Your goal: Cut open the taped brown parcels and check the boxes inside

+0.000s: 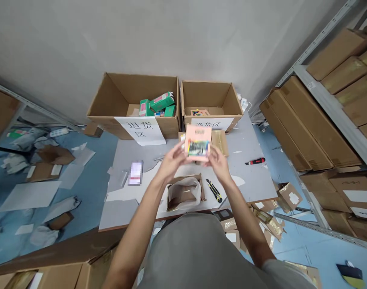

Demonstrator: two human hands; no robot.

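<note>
I have the pink box (198, 131) in front of me above the surface (246, 140), held from both sides. My left grip (173, 159) is fingers-to-thumb on its lower left edge, and my right grip (218, 161) holds the lower right edge. Nearer me sits a small open carton (203, 189) with a white liner (197, 188) inside, and just to its right lies a yellow-and-black cutter (213, 190). A red-and-black cutter (256, 161) rests farther right. Behind the pink box I see a brown parcel (221, 142), partly covered by it. At the back stand two large cartons, side by side: the left carton (173, 128) holds green boxes (161, 102), while the right carton (205, 93) has its white label (227, 122) partly hidden by the pink box.
</note>
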